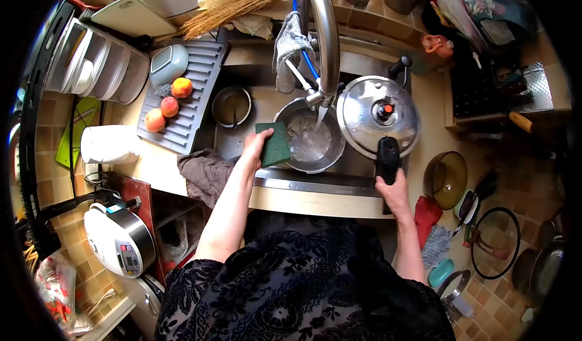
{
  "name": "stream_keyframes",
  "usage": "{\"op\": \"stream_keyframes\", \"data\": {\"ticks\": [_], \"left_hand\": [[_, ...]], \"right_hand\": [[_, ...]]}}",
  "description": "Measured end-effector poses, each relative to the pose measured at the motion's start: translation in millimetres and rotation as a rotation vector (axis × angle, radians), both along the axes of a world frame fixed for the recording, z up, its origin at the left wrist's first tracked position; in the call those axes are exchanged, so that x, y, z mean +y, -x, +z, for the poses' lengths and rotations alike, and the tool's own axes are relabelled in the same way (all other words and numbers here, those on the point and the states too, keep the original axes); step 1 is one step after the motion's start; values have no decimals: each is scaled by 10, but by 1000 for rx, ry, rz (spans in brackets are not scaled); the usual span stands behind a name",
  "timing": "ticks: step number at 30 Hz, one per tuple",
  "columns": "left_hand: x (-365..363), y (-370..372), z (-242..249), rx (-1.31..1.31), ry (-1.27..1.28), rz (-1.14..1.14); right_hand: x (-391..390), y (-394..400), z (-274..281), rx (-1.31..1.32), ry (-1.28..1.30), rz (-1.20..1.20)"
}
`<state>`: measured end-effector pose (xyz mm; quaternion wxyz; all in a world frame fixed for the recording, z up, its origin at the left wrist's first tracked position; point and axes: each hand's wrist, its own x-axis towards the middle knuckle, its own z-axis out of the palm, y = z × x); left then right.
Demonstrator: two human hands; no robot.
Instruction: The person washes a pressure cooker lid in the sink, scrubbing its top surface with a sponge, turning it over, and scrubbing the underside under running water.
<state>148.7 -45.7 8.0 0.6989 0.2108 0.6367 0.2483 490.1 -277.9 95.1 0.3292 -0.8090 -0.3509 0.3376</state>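
Water runs from the steel faucet (328, 43) into a metal pot (312, 138) in the sink (260, 89). Left of that pot, my left hand (255, 148) is closed on a green sponge (273, 145). My right hand (395, 188) grips the black handle (388, 158) of a round steel lid (357, 119), which lies over the right part of the sink. The lid has a knob with an orange-red centre. A smaller metal bowl (231, 107) with some liquid stands in the sink's left part.
Peaches (170, 107) and a grey container (169, 65) sit on the ribbed drainboard (193, 92). A brown cloth (205, 176) hangs at the front edge. An amber bowl (445, 180) and a red cloth (428, 219) are on the right. A grey cloth (291, 50) hangs by the faucet.
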Motion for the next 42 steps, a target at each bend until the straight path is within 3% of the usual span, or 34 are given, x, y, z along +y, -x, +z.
{"op": "stream_keyframes", "data": {"ticks": [7, 14, 17, 21, 23, 25, 27, 29, 31, 33, 34, 37, 38, 39, 41, 42], "left_hand": [[-172, 105, 145, -116, -19, 105], [-237, 548, 220, -321, 69, 252], [-226, 599, 179, -357, 68, 229], [-199, 552, 222, -429, 15, 174], [-239, 453, 294, -460, -47, 134], [-300, 284, 428, -481, -122, 76], [-344, 161, 358, -459, -158, -64], [-402, 76, 425, -406, -136, -176], [-484, -22, 523, -456, -137, -235], [-589, -138, 614, -501, -94, -208], [-647, -223, 539, -550, -103, -195], [-819, -526, 483, -266, -293, -330], [-871, -546, 446, 4, -572, -401], [-946, -543, 404, 285, -842, -466], [-1064, -392, 590, 603, -1069, -446], [-1152, -293, 568, 727, -1062, -482]], "right_hand": [[321, 975, -306, 134, 66, 31], [433, 1874, -593, 207, 166, -104], [587, 2015, -461, 177, 380, 159], [890, 1933, -170, 400, 627, 366], [1006, 1863, -97, 367, 746, 462], [1082, 1794, -48, 269, 773, 596], [1068, 1675, -136, 434, 771, 636], [952, 1480, -318, 517, 690, 604], [903, 1226, -207, 543, 569, 331], [720, 1038, -220, 645, 140, 2], [714, 1038, -137, 879, 21, -132], [821, 1254, -71, 1120, -191, -240], [814, 1192, -219, 941, -201, -115], [819, 1113, -198, 876, -194, -157], [927, 957, -89, 750, -191, -229], [988, 925, -23, 595, -294, -266]]}}
